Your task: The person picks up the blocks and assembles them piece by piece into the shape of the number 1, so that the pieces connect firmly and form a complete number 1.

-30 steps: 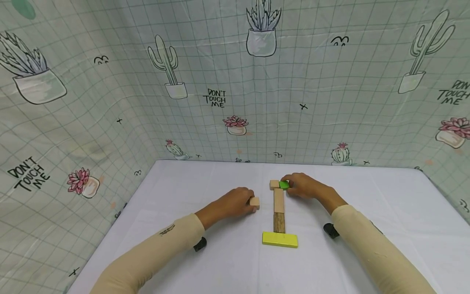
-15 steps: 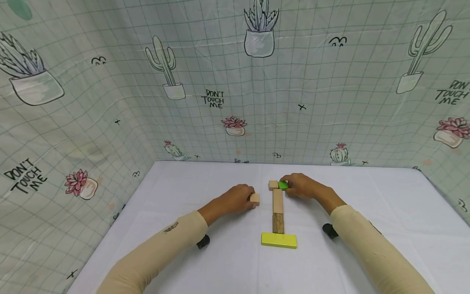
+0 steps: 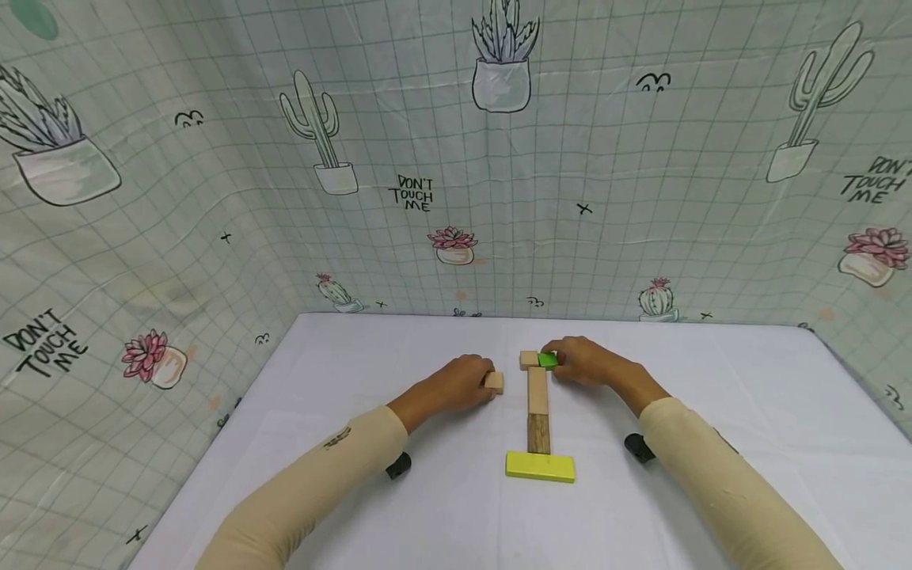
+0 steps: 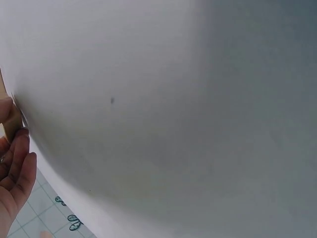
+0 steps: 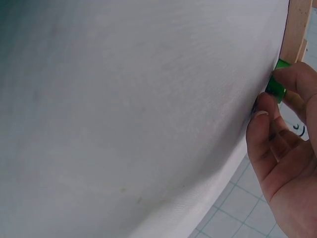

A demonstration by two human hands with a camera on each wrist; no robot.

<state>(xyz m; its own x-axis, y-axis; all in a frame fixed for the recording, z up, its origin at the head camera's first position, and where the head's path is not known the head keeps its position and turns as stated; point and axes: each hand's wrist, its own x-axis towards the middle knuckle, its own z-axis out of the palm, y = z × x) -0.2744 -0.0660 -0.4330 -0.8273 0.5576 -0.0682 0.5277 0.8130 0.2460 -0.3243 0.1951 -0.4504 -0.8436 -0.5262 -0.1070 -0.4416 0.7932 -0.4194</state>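
Observation:
My left hand pinches a small plain wooden block just left of a row of blocks. In the left wrist view, fingers and thumb close round that block at the left edge. My right hand pinches a small green block at the far end of the row; the right wrist view shows thumb and fingertips on the green block. Left of the green one sits another plain wooden block. Below this pair, a light wooden block and a darker grained block run toward me, ending at a crosswise yellow block.
The blocks lie on a white-covered table. Behind and to the left rises a gridded cloth backdrop with cactus drawings. A black wrist device shows under each sleeve, left and right.
My left hand has moved slightly away from me and closer to the row, carrying the wooden block. My right hand keeps its pinch on the green block in the same place.

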